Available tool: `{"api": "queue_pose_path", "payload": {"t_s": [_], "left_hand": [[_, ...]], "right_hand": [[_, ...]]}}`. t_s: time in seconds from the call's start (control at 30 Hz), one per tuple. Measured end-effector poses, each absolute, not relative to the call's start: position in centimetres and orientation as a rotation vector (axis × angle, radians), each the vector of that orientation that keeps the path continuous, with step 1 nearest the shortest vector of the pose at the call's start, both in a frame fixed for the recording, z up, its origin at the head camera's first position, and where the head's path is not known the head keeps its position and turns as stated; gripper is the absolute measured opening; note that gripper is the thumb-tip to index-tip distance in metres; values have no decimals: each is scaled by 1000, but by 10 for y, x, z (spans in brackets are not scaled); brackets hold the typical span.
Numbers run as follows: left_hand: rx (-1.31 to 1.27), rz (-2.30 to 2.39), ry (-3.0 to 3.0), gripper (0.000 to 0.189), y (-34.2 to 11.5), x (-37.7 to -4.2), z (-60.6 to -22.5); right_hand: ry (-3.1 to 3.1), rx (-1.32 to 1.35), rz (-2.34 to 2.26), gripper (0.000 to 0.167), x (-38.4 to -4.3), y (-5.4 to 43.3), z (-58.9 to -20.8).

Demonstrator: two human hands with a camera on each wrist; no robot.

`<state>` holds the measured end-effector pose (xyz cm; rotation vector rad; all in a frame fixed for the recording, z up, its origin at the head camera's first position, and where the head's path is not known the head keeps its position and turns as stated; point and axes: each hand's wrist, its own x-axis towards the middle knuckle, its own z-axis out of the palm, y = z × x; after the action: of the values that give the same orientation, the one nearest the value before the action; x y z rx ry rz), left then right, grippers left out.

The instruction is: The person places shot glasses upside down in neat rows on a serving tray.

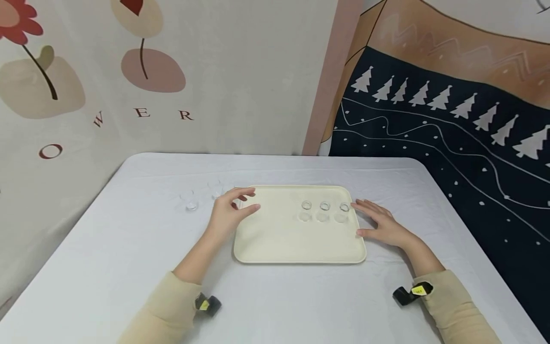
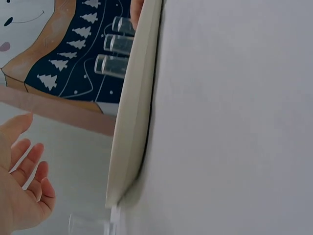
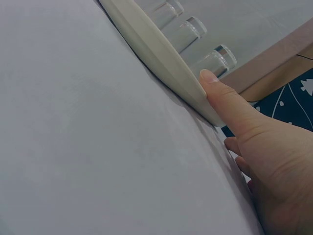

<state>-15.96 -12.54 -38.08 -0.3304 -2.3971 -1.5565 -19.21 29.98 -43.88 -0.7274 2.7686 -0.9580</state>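
A cream rectangular tray (image 1: 275,246) lies on the table. Three small clear glasses (image 1: 324,211) stand in a row on its right half. Above the tray's left edge is my left hand (image 1: 229,210), thumb and fingers apart and loosely bent, nothing between them. My right hand (image 1: 382,225) is at the right edge, its fingers spread near the rightmost glass (image 1: 344,212). In the right wrist view, its thumb (image 3: 227,100) touches the tray rim (image 3: 166,58). Left of the tray stand other clear glasses (image 1: 191,203), one (image 1: 216,191) close behind my left hand.
White cloth covers the table (image 1: 301,301), whose far edge meets a pale printed curtain (image 1: 240,95). A dark cloth with white trees (image 1: 429,129) hangs at the right. Small black cameras (image 1: 208,304) are strapped at both wrists.
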Motion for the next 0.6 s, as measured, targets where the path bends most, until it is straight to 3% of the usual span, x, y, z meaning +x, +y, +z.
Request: {"api": "queue_pose_path", "payload": {"t_s": [0.6], "left_hand": [[-150, -1199, -2379, 41, -219, -156, -378]], "right_hand": [[2780, -717, -938, 76, -191, 298, -439]]}}
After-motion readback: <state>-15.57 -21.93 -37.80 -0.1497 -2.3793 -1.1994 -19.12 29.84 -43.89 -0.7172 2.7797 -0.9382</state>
